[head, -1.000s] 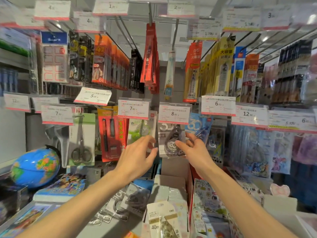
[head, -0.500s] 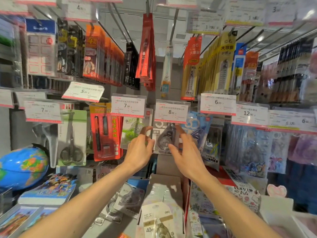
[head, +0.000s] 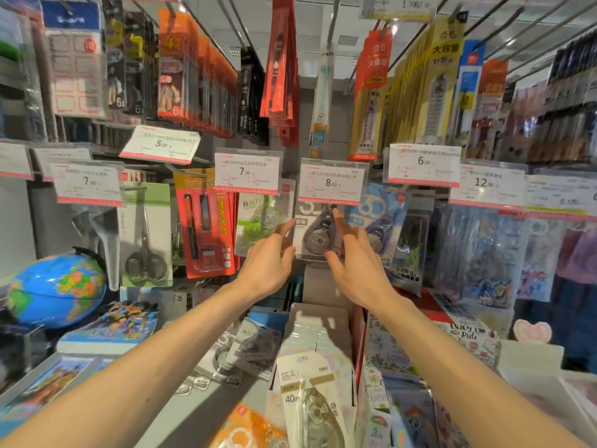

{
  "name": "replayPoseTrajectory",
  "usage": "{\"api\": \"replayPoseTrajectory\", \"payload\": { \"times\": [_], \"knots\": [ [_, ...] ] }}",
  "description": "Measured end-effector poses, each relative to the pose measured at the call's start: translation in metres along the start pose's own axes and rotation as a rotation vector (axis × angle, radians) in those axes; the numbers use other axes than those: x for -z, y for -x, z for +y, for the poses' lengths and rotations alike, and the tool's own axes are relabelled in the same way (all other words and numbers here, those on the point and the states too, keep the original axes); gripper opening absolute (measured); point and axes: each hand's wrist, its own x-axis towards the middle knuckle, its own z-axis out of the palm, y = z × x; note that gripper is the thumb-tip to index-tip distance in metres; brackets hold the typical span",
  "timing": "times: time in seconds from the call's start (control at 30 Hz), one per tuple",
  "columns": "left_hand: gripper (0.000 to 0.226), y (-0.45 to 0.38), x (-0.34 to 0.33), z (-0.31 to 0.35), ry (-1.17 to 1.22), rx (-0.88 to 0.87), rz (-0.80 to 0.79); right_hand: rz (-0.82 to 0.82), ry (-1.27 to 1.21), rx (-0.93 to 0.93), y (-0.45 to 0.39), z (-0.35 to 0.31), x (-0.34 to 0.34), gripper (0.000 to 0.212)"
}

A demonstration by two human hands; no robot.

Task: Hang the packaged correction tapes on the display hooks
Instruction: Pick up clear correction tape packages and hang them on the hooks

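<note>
Both hands, left hand (head: 269, 263) and right hand (head: 357, 268), pinch grey correction tape pack (head: 315, 236) edges; keep level, thread hole onto hook under 8.00 tag (head: 331, 182).

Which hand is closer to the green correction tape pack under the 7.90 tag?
Left. The left hand overlaps the green correction tape pack; the right hand is past the grey pack.

grey correction tape (head: 318, 236), blue globe (head: 56, 291)
</note>
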Motion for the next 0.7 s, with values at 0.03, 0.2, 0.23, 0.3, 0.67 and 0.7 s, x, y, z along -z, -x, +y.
{"api": "replayPoseTrajectory", "payload": {
  "times": [0.03,0.2,0.23,0.3,0.67,0.7],
  "knots": [
    [0.049,0.004,0.002,-0.002,-0.008,0.003,0.000,-0.006,-0.002,0.005,0.002,0.000,0.001,0.041],
    [0.048,0.035,0.019,-0.007,-0.052,0.013,-0.006,-0.048,-0.011,0.063,0.022,0.005,0.005,0.056],
    [0.048,0.043,0.024,-0.009,-0.072,0.030,-0.002,-0.069,-0.004,0.058,0.026,0.006,0.005,0.059],
    [0.043,0.059,0.033,-0.016,-0.099,0.073,0.014,-0.108,0.006,0.051,0.032,0.006,0.000,0.061],
    [0.027,0.124,0.077,-0.119,-0.280,0.373,-0.244,-0.464,0.179,0.142,0.032,-0.046,-0.075,0.038],
    [0.027,0.128,0.076,-0.130,-0.293,0.386,-0.281,-0.503,0.196,0.144,0.029,-0.053,-0.087,0.039]
  ]
}}
